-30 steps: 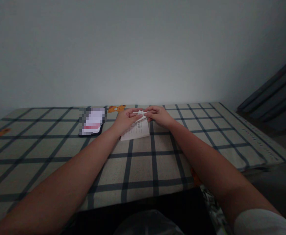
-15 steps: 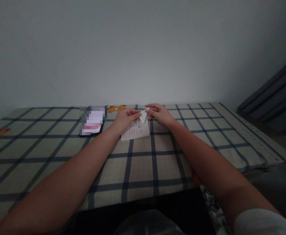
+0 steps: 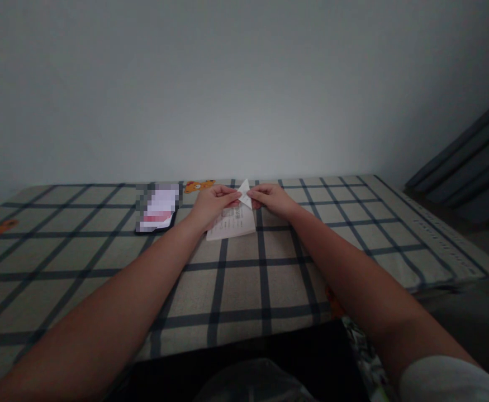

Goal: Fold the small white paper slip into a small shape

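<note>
white paper (image 3: pixel 232 222) lies at the centre of the frame on the checked tablecloth (image 3: pixel 244 279), its long axis running away from the person. the left hand (image 3: pixel 213 203) and right hand (image 3: pixel 271 199) meet at its far end — each seems to pinch the raised triangular flap (image 3: pixel 244 191) between fingertips, both equally near. a phone (image 3: pixel 157 208) sits just left.

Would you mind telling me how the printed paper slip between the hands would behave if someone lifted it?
The paper slip is probably floppy and light: its far end stands folded into a point between the left hand and right hand. It likely creases easily.
</note>
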`<state>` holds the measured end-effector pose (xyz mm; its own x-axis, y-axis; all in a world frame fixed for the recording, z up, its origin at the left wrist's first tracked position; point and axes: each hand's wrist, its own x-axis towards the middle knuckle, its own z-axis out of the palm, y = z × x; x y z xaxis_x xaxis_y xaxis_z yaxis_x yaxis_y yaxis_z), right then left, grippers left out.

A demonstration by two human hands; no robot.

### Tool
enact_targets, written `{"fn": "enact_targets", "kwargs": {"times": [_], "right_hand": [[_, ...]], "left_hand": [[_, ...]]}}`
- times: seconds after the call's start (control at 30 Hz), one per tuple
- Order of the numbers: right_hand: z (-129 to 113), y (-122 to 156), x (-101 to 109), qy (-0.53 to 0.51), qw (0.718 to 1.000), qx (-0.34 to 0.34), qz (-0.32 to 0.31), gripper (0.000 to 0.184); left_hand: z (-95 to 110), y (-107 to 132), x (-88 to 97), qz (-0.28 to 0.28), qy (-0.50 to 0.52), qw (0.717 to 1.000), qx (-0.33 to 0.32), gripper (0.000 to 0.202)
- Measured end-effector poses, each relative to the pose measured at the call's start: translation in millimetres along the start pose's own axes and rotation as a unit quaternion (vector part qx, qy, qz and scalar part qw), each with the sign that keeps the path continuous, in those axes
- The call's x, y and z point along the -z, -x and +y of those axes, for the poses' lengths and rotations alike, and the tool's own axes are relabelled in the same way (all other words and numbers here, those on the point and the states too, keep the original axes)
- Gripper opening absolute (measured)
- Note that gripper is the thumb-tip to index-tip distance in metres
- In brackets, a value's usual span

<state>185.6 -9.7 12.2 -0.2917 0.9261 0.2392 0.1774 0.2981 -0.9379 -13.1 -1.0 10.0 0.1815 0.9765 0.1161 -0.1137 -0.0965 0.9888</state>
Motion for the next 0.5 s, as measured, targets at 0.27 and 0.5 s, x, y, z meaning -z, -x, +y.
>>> {"fn": "enact_targets", "kwargs": {"times": [0.27, 0.5], "right_hand": [[-3.0, 0.7, 0.1, 0.046, 0.999, 0.004, 0.004, 0.027], [0.0, 0.9, 0.5, 0.024, 0.999, 0.001, -0.035, 0.030]], "left_hand": [[0.8, 0.8, 0.6, -0.023, -0.011, 1.000, 0.014, 0.032], [1.4, -1.2, -0.1, 0.006, 0.000, 0.999, -0.033, 0.034]]}}
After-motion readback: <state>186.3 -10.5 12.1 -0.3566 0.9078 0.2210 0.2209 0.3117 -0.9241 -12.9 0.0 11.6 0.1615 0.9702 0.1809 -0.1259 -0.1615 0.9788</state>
